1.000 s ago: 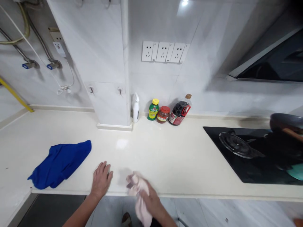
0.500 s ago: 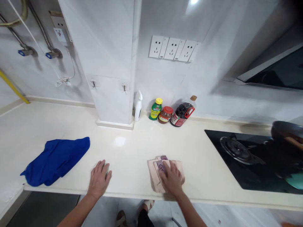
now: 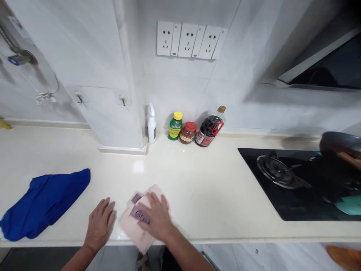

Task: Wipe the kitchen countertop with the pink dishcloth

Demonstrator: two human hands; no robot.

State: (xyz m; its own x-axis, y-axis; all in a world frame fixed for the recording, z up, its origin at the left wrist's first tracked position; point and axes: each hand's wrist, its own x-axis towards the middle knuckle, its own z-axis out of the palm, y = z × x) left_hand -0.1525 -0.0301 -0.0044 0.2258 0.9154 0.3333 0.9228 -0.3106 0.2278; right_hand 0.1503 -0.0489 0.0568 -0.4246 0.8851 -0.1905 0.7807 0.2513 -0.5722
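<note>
My right hand presses down on a folded pale pink cloth with a purple lettered patch, its fingers curled over the top. The cloth lies on the white countertop, and one corner hangs past the front edge. My left hand rests palm down on the counter to the left of the cloth, fingers stretched out and holding nothing. Farther left lies a crumpled blue cloth, apart from both hands.
Along the wall stand a white spray bottle, a green bottle with a yellow cap, a red-lidded jar and a large bottle of dark liquid. At right sits a black gas hob with a pan.
My right hand has slid the pink cloth leftward across the counter, turning it, so it is now close to my left hand. The whole view has shifted somewhat to the right.
</note>
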